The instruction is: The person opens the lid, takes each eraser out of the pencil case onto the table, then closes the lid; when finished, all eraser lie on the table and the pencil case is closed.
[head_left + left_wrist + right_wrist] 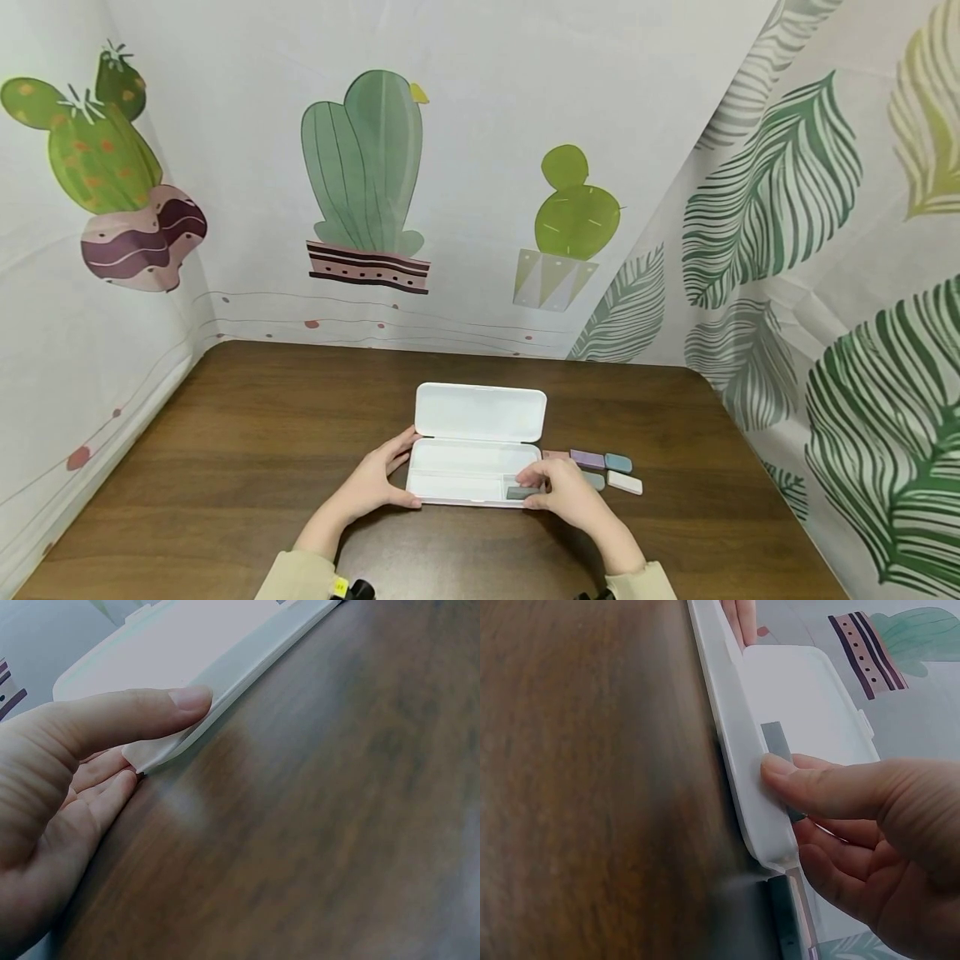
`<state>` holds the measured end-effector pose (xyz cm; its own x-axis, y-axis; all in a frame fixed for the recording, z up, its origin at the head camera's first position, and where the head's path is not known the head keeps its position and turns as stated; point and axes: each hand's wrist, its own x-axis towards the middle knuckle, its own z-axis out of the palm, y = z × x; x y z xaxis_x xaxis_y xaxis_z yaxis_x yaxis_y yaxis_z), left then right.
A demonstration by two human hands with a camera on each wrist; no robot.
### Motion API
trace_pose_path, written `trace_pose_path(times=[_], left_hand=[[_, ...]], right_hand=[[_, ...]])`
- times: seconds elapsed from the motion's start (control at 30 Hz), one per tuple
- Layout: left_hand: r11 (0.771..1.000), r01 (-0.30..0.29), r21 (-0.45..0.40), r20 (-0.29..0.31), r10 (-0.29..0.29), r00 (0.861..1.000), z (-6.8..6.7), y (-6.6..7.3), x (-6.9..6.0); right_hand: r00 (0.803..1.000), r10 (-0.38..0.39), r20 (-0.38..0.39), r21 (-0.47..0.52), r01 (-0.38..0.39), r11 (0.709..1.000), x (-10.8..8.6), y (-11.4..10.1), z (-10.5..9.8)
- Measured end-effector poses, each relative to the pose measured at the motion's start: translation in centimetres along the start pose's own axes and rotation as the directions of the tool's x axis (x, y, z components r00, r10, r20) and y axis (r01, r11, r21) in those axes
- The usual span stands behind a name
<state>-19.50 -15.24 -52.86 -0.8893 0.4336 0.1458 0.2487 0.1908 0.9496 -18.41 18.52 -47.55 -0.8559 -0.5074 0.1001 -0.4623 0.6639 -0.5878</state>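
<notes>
A white pencil case [453,457] lies on the table with its lid [480,412] swung back, away from the person. My left hand [367,483] grips the case's left end, thumb at the near corner and fingers along the side. At the right end, my right hand [566,492] pinches a dark grey eraser-like block [775,739] between thumb and fingers. That block [517,492] is inside the small front right compartment of the case. In the right wrist view the thumb covers part of it.
Right of the case lie several small blocks: a pinkish one [555,454], a purple one [587,459], a blue one [618,462], a grey-green one [595,481] partly behind the right hand, and a white one [626,482]. Patterned cloth [480,167] hangs behind the brown table [300,400].
</notes>
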Motion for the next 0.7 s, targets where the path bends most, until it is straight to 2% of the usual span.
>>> trace_pose_path(times=[0.7], left_hand=[[1.000, -0.007, 0.002, 0.001, 0.007, 1.000, -0.04, -0.13, 0.02]], right_hand=[[1.000, 0.002, -0.001, 0.051, -0.002, 0.999, -0.03, 0.15, -0.13]])
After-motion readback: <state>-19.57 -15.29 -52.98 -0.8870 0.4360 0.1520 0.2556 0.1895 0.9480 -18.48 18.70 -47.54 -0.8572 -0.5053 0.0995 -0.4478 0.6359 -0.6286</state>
